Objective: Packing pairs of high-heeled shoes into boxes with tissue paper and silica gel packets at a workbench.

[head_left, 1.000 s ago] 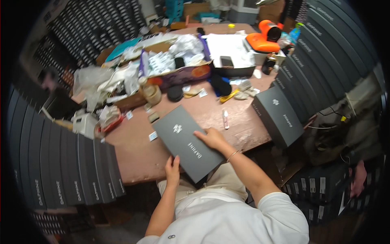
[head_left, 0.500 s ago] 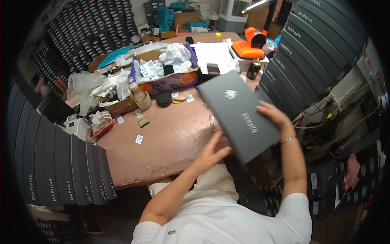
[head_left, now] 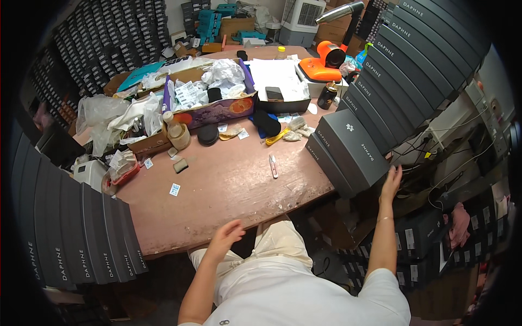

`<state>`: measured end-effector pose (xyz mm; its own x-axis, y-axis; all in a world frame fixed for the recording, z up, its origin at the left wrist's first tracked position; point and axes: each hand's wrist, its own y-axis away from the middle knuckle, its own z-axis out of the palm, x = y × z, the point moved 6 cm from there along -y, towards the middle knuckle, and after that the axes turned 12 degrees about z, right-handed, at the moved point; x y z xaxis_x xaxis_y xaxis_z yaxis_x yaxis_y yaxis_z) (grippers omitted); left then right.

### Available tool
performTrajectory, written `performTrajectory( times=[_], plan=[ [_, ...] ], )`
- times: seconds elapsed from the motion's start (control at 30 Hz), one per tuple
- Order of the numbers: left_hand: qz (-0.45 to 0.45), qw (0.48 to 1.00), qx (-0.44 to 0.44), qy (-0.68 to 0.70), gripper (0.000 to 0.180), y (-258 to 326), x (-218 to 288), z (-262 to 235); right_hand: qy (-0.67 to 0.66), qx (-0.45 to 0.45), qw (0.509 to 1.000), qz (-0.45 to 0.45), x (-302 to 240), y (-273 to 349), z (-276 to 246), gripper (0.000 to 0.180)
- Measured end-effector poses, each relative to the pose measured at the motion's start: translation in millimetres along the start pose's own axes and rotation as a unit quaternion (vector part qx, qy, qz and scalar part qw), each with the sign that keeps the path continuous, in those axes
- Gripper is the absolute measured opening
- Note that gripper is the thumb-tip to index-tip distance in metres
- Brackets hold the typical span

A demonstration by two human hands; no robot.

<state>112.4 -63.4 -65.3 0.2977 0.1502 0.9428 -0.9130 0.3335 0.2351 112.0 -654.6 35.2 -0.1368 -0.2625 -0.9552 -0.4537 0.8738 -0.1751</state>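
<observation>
A dark grey shoe box (head_left: 356, 144) rests at the right edge of the table on another grey box (head_left: 328, 165), both against the foot of a tall stack. My right hand (head_left: 391, 185) is beside the upper box's right corner, fingers stretched out and holding nothing; whether a fingertip still touches the box I cannot tell. My left hand (head_left: 227, 238) hovers at the table's front edge, with nothing in it and its fingers loosely extended. On the tabletop ahead of it lies a pair of small thread snips (head_left: 273, 167).
Tall stacks of grey shoe boxes rise at the right (head_left: 397, 81) and left (head_left: 92, 233). Further back stand a purple carton (head_left: 217, 111) of papers, an orange device (head_left: 321, 68), a dark jar (head_left: 327, 96) and a glue bottle (head_left: 176, 132). Cables (head_left: 435, 130) hang at the right.
The grey shoe box, held in my right hand before, has come down onto the box at the right. My right hand has let go, and my left hand has drawn back toward me.
</observation>
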Motion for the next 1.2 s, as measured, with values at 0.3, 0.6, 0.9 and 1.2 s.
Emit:
performTrajectory(
  times=[0.3, 0.6, 0.9, 1.2],
  plan=[
    [0.044, 0.992, 0.080, 0.083, 0.044, 30.5, -26.3, -29.3, -0.402, -0.149, 0.837, 0.340, 106.1, 114.6, 106.3, 0.084],
    [0.087, 0.988, 0.118, 0.053, 0.043, 34.7, -63.2, -49.7, -0.031, -0.628, 0.712, 0.313, -48.9, 350.7, 193.7, 0.039],
    [0.229, 0.960, 0.146, -0.068, 0.043, 40.2, -68.3, -45.6, -0.274, -0.265, 0.416, -0.826, -583.7, 631.7, 121.8, 0.049],
    [0.245, 0.954, 0.116, -0.126, 0.043, 49.8, -39.2, -40.0, -0.100, 0.024, 0.397, -0.912, -691.7, 714.6, 126.2, 0.064]
  ],
)
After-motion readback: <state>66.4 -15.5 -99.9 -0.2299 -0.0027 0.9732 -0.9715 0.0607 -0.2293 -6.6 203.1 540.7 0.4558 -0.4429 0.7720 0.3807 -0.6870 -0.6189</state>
